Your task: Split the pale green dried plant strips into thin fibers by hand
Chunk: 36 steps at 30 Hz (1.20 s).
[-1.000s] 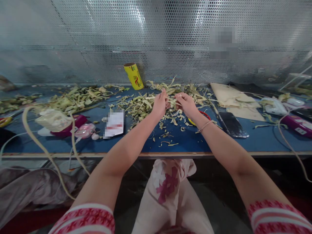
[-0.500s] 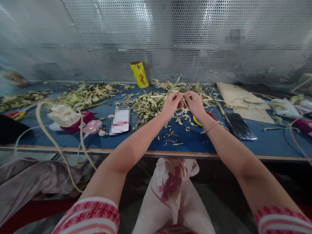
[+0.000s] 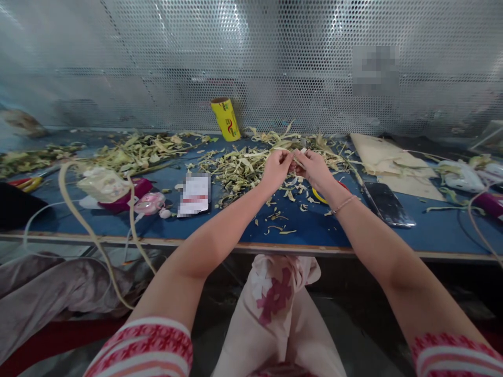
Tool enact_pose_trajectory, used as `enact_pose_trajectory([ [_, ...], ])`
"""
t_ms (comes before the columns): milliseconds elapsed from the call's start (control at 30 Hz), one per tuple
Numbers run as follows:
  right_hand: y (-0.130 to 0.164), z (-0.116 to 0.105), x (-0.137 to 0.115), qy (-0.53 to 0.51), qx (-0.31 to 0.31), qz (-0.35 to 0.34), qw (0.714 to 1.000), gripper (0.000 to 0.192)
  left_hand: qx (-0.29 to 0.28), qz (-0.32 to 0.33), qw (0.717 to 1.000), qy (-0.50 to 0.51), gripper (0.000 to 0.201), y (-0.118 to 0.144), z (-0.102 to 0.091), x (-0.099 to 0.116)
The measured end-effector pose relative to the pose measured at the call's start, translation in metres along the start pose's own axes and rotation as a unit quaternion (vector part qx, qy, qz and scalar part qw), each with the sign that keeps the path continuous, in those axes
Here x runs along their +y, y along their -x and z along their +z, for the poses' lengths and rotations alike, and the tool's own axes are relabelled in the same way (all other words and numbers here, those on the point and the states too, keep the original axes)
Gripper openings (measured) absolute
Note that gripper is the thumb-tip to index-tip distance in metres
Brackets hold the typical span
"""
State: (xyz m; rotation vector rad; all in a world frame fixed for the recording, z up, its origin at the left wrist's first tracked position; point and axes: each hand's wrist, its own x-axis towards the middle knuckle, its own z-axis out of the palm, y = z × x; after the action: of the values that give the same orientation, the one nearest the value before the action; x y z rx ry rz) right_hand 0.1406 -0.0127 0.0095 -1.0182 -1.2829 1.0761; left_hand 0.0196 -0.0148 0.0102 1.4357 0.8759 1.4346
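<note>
My left hand [image 3: 276, 168] and my right hand [image 3: 315, 168] meet fingertip to fingertip above the blue table. Both are closed in a pinch around a small pale plant piece, mostly hidden by the fingers. A small whitish bit shows by the right fingertips, too small to name. Behind and left of my hands spreads a heap of dried greenish plant strips [image 3: 240, 170]. Loose scraps [image 3: 277, 215] lie below the hands. Partly covered by my right wrist are red and yellow handles [image 3: 319, 196], flat on the table.
A yellow tube [image 3: 226, 120] stands by the perforated metal wall. To the left are a white card [image 3: 195, 192], a pink device [image 3: 150, 203], a cream cord [image 3: 76, 207] and another plant heap [image 3: 139, 152]. A phone [image 3: 387, 203] and brown cardboard [image 3: 387, 154] lie right.
My hands stay together in almost the same place. The fingers have shifted slightly, and the right hand has turned a little; the pale strip between them shows less now.
</note>
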Motion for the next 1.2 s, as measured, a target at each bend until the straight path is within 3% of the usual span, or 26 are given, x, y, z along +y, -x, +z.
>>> enact_pose_trajectory([
  [100, 0.003, -0.002, -0.002, 0.09, -0.001, -0.047, 0.995, 0.044, -0.015, 0.049, 0.996, -0.073, 0.018, 0.0, -0.002, -0.002],
  [300, 0.004, -0.007, -0.005, 0.24, 0.057, -0.164, 0.955, 0.035, -0.044, 0.139, 0.974, -0.171, 0.016, 0.003, -0.003, -0.001],
  [467, 0.001, -0.008, -0.001, 0.231, 0.067, -0.199, 0.95, 0.032, -0.074, 0.093, 0.977, -0.18, 0.032, 0.004, -0.001, 0.003],
  [700, -0.002, -0.01, 0.006, 0.168, 0.058, -0.164, 0.97, 0.04, -0.11, 0.05, 0.983, -0.138, 0.035, 0.003, -0.002, 0.008],
  [967, 0.002, -0.006, -0.002, 0.127, 0.033, -0.161, 0.978, 0.04, -0.073, 0.013, 0.997, 0.003, 0.034, -0.002, 0.001, -0.005],
  [1200, 0.006, -0.001, -0.007, 0.106, 0.025, -0.152, 0.982, 0.041, -0.043, -0.018, 0.998, 0.034, 0.038, -0.005, 0.002, -0.008],
])
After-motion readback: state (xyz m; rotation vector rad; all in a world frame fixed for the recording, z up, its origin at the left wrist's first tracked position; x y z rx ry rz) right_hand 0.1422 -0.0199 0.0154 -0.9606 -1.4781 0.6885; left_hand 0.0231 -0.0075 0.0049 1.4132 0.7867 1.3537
